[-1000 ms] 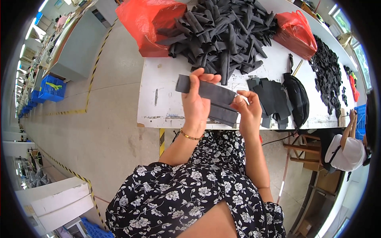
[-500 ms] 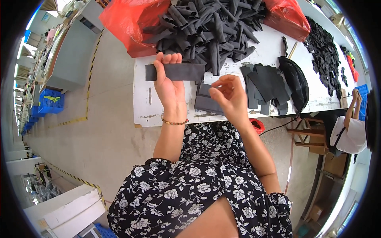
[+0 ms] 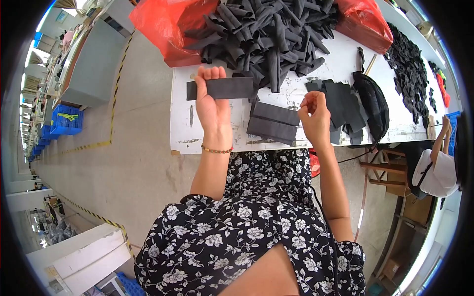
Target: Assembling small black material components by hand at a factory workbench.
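Your left hand [image 3: 212, 101] is raised over the white bench [image 3: 207, 133], fingers curled over the top edge of a flat, dark grey rectangular fabric strip [image 3: 220, 89], which it grips across the middle so the strip sticks out level to both sides. A thin beaded bracelet [image 3: 216, 149] circles that wrist. Your right hand [image 3: 314, 118] hovers just right of a small stack of folded dark grey fabric pieces [image 3: 273, 123] lying on the bench near its front edge; its fingers are loosely curled inward, and you cannot tell whether they pinch anything. Behind both hands, a large heap of rolled dark grey fabric strips [image 3: 269, 34] spills across the bench between two red plastic bags [image 3: 170, 24]. To the right of your right hand lie more flat dark fabric pieces [image 3: 340, 101] and a black pouch-like item [image 3: 374, 103]. Another person in a white cap [image 3: 434, 172] sits at the far right.
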`<state>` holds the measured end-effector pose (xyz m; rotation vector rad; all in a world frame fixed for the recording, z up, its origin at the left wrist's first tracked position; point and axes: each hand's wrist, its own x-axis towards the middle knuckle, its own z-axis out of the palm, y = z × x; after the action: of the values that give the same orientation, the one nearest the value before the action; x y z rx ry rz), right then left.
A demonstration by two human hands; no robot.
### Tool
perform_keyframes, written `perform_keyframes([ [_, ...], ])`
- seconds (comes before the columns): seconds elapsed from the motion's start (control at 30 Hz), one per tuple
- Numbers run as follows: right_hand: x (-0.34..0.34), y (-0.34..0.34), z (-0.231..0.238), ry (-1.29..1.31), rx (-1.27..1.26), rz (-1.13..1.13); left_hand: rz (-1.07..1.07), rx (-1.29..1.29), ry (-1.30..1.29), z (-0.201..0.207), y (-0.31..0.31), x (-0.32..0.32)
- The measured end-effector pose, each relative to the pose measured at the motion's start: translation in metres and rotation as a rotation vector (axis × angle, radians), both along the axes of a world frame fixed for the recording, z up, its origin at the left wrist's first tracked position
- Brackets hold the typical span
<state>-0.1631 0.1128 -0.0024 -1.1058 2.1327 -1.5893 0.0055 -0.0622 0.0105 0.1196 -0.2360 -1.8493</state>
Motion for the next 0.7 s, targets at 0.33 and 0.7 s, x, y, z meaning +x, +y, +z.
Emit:
perform_keyframes([
  [0.33, 0.047, -0.026, 0.031, -0.562, -0.245, 0.227, -0.187, -0.036, -0.127, 0.014, 0.043, -0.033],
  [0.7, 0.018, 0.009, 0.021, 0.923, -0.279, 0.305, -0.279, 0.02, -0.561, -0.005, 0.056, -0.013],
])
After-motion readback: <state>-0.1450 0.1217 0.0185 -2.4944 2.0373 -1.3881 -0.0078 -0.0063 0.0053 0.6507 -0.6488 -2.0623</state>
